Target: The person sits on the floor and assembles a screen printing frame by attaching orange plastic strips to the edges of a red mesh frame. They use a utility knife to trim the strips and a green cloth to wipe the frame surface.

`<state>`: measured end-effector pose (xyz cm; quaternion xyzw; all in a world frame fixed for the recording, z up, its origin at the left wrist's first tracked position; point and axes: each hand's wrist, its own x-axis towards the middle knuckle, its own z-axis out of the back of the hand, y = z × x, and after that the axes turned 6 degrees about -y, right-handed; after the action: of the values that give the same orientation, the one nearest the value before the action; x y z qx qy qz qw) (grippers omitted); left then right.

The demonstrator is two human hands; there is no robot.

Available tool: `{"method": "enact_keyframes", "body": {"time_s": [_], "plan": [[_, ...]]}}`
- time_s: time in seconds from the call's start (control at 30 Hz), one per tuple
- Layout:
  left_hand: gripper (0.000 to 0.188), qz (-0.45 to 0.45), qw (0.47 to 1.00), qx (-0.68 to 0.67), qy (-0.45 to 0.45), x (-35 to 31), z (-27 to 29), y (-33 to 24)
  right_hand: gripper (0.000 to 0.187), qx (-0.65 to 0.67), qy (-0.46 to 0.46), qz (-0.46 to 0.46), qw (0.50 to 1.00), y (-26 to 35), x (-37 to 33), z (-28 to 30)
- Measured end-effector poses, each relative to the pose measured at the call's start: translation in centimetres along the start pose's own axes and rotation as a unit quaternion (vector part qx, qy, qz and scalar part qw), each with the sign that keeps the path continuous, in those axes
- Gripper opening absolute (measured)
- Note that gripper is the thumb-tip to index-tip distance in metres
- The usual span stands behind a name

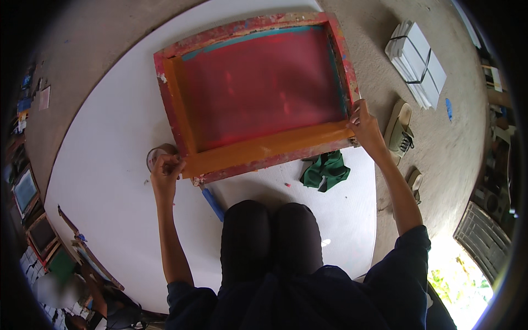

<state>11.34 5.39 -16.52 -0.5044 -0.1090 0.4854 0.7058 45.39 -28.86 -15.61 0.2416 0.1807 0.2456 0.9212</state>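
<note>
A paint-stained wooden screen-printing frame [242, 27] with red mesh [258, 82] lies before me on a white sheet. A strip of brown adhesive tape [264, 148] stretches along its near side, and another brown strip covers the inner left edge. My left hand [166, 169] is closed in a pinch at the strip's left end, by the frame's near left corner. Partly behind that hand is a tape roll [155, 156]. At the near right corner, my right hand [363, 126] pinches the strip's other end against the frame, its fingertips partly hidden.
Near the frame lie a crumpled green cloth [325, 170] and a blue-handled tool [213, 204]. To the right are a strapped white stack [418, 63] and shoes [400, 127] on the floor. Another person [104, 302] is at the lower left.
</note>
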Motion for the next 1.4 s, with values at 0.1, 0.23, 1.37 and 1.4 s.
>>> {"method": "enact_keyframes", "body": {"time_s": [0.1, 0.23, 1.37, 1.4], "plan": [[0.017, -0.025, 0.997, 0.067, -0.015, 0.0, -0.9, -0.8, 0.043, -0.027, -0.001, -0.014, 1.000, -0.3, 0.3, -0.4], [0.019, -0.042, 0.993, 0.109, -0.015, -0.1, -1.8, -1.6, 0.043, -0.065, 0.017, -0.028, 0.997, -1.2, 0.4, -0.4], [0.026, -0.211, 0.915, 0.331, 0.097, -0.3, -3.8, -2.4, 0.035, -0.323, 0.095, 0.174, 0.926, 1.4, 0.6, 0.5], [0.026, -0.202, 0.915, 0.333, 0.100, -0.4, -4.0, -2.6, 0.036, -0.331, 0.098, 0.180, 0.921, 1.6, 0.5, 0.5]]}}
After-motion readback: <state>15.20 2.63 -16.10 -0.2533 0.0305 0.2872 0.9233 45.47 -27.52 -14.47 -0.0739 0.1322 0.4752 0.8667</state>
